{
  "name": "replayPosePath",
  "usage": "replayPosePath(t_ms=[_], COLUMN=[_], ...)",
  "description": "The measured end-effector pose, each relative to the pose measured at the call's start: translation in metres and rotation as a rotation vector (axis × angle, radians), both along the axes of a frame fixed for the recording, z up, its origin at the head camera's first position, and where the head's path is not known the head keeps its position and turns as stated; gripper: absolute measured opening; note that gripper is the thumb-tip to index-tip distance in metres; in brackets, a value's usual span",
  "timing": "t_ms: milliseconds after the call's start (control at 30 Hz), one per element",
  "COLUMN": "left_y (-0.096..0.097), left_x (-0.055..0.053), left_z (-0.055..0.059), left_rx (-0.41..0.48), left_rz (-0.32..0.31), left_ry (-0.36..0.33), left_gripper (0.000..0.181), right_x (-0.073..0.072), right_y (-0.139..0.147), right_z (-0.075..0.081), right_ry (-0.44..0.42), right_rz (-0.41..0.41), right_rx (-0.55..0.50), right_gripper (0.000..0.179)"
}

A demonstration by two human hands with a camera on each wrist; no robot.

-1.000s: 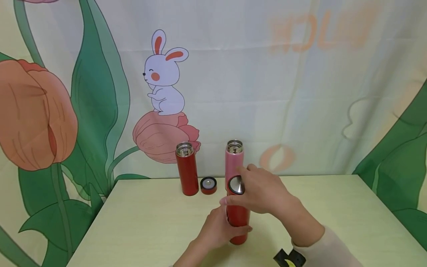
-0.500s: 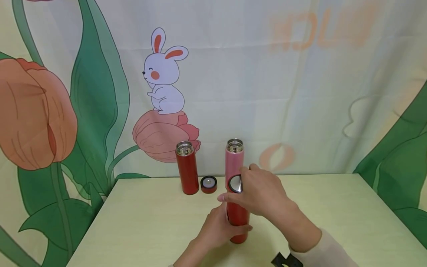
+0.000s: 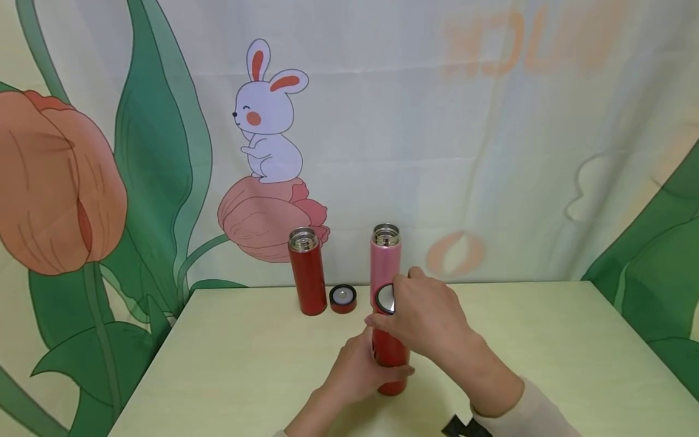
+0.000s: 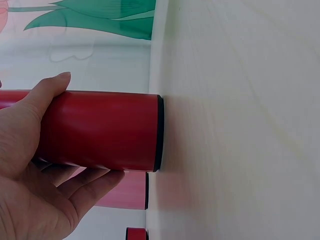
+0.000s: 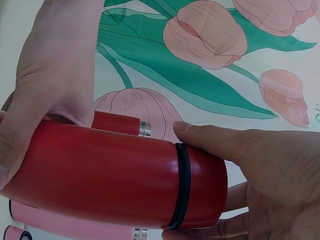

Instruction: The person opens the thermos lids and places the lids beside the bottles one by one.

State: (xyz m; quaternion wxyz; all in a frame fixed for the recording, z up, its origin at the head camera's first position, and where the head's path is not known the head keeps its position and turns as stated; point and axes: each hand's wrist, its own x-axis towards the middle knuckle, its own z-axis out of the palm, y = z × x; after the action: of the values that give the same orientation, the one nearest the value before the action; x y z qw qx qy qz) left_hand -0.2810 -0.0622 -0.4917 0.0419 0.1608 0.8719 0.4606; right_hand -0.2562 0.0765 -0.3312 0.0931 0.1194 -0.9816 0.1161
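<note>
A red vacuum flask stands upright at the front of the table, its screw cap on top above a black ring. My left hand wraps round the lower body, thumb on one side and fingers on the other in the left wrist view. My right hand grips the cap from the right, covering part of its shiny top. In the right wrist view, thumb and fingers press opposite sides of the cap near the black ring. The flask's black base is right at the tabletop.
Behind stand an uncapped pink flask and an uncapped red flask. A red lid lies upside down between them. In the right wrist view, a pink lid shows beside the pink flask. A printed curtain hangs behind the table.
My right hand has turned slightly on the cap, its thumb shifting and its fingers covering more of the top. The left hand keeps its hold. The head view has tilted down a little.
</note>
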Motion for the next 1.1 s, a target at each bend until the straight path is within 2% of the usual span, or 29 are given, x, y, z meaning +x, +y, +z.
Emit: replayPosePath(t_ms=[233,467,800,1100], left_y=[0.000,0.001,0.000,0.000], left_x=[0.000,-0.003,-0.003,-0.004], left_z=[0.001,0.001,0.001,0.002], left_rx=[-0.002,0.013,0.034,0.046], left_rz=[0.001,0.003,-0.013,-0.022], left_ry=[-0.013,-0.052,-0.057,-0.081], left_gripper=[0.076,0.082,0.083,0.078], right_x=[0.000,0.000,-0.002,-0.007], right_y=[0.002,0.005,0.011,0.017], right_z=[0.000,0.001,0.003,0.008], right_ry=[0.019,-0.001,-0.057,-0.108], right_rz=[0.038,0.072,0.183,0.292], right_rx=[0.005,-0.044,-0.094,-0.071], right_gripper=[0.050,0.047,0.040,0.032])
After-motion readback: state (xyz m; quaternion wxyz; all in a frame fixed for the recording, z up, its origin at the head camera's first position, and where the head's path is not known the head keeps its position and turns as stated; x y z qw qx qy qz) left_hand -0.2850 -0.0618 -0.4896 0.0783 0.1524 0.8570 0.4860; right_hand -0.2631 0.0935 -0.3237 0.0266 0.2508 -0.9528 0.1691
